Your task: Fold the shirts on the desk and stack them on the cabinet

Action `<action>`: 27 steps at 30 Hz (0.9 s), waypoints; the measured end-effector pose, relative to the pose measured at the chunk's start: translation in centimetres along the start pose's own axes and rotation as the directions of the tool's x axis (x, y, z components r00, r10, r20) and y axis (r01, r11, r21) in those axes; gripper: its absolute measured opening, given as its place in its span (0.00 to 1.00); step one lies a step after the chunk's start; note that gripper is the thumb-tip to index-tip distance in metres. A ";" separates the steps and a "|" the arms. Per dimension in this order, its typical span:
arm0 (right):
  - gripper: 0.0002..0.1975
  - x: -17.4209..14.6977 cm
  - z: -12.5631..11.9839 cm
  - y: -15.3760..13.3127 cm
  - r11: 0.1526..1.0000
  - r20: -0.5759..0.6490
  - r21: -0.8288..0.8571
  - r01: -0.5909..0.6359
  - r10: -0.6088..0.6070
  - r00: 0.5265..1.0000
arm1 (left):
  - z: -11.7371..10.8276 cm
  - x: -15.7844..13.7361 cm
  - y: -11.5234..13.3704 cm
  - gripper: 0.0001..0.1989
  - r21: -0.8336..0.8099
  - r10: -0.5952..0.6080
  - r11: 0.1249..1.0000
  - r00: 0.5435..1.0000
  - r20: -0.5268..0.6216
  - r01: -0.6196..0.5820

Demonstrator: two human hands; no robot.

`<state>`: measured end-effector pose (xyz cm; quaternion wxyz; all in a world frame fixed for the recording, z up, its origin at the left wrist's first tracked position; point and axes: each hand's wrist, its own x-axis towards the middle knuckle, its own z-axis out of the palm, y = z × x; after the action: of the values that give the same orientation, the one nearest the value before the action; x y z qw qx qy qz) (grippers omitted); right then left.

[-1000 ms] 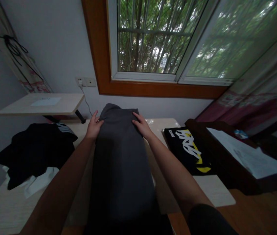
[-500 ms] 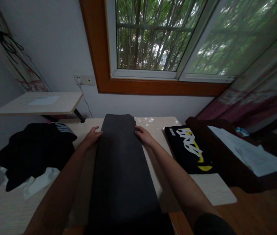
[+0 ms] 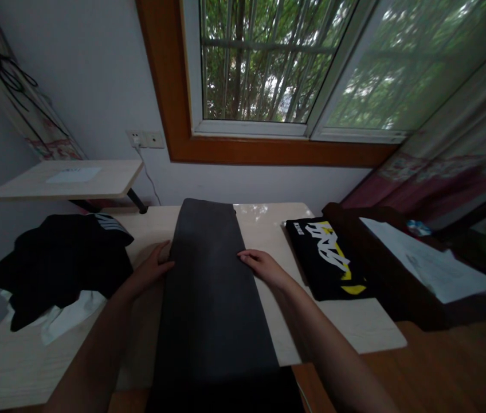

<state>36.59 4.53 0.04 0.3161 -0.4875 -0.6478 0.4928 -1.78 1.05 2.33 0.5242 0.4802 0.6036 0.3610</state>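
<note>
A long strip of dark grey folded cloth (image 3: pixel 215 287), perhaps a garment, lies lengthwise over the table, running from near the wall towards me. At its left edge is my left hand (image 3: pixel 155 267), thumb and fingers spread apart, the tips touching or very close to the cloth. On the opposite edge my right hand (image 3: pixel 264 267) has its thumb and fingertips drawn together at the border of the cloth. The near end of the cloth falls into dark shadow at the bottom of the view.
A heap of black clothing (image 3: pixel 71 258) with white cloth (image 3: pixel 73 315) lies on the left. To the right sits a folded black garment (image 3: pixel 326 258) with white and yellow print. A raised shelf (image 3: pixel 109 178), a wall socket (image 3: pixel 145 139) with cable, and a window stand behind the table (image 3: pixel 264 221).
Both hands have slid along the cloth's edges towards me, away from its far end. The far right corner of the cloth now lies flatter. My left thumb and fingers are wider apart.
</note>
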 end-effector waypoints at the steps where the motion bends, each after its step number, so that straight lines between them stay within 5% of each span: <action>1: 0.18 0.3 0.1 0.0 1.000 -0.021 0.002 0.011 -0.010 1.000 | 0.1 0.2 -0.1 0.49 -0.028 -0.017 0.999 1.000 0.017 0.017; 5: 0.22 1.4 0.4 0.2 0.999 -0.070 0.015 0.052 -0.051 0.996 | 0.3 1.2 0.3 0.49 -0.061 0.007 0.998 0.999 0.035 -0.005; 13: 0.21 3.8 0.9 0.8 0.976 -0.119 0.212 -0.042 0.068 0.991 | 0.3 5.1 0.1 0.33 0.099 0.180 0.979 0.983 -0.021 -0.177; 17: 0.22 5.2 1.0 0.9 0.935 -0.126 0.343 -0.090 0.141 0.982 | 0.2 7.3 0.2 0.33 0.118 0.197 0.974 0.980 -0.037 -0.192; 27: 0.25 9.7 0.2 -0.7 0.938 -0.174 0.321 -0.132 0.195 0.965 | 1.2 12.4 1.3 0.33 0.035 0.200 0.980 0.949 -0.241 -0.198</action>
<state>33.05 13.57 -0.03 0.4101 -0.5327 -0.4848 0.5594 -0.25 13.18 -0.18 0.4043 0.4934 0.6139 0.4650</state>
